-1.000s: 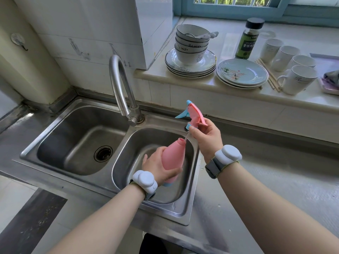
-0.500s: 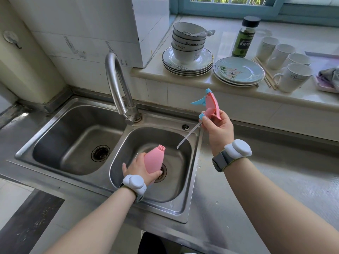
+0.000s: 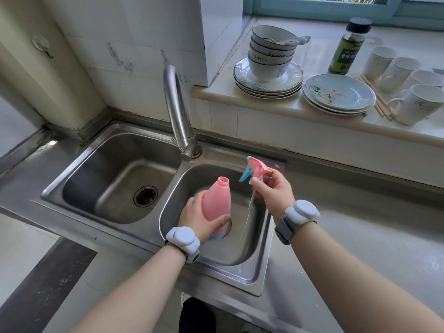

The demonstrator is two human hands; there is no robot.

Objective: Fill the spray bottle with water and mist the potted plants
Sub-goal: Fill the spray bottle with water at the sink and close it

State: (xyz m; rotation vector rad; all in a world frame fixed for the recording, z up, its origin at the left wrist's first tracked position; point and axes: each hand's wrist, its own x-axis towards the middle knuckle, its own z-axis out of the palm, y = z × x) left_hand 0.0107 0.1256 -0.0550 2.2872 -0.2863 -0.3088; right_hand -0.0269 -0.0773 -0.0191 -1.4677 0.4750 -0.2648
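Since the earlier frame our left hand (image 3: 199, 218) has lifted the bottle (image 3: 217, 200) higher over the right basin and stood it nearly upright, and our right hand (image 3: 274, 188) has brought the spray head (image 3: 256, 169) down and closer to it. Bottle: pink, uncapped, neck open at the top, held above the right basin of the sink (image 3: 96, 165), in front of the faucet (image 3: 176, 109); our left fingers and thumb wrap round its lower half. Spray head: pink with blue trigger, apart from the bottle, pinched at its collar by our right thumb and fingertips, remaining fingers curled; its clear tube (image 3: 248, 212) hangs down over the basin, just beside the bottle. Wrists: one white band (image 3: 182, 239) on each. Sill behind the sink: bowls (image 3: 271, 51) stacked on plates, a second stack of plates (image 3: 338, 93), a green-labelled jar (image 3: 348, 46), white mugs (image 3: 418, 104), chopsticks (image 3: 374, 97).
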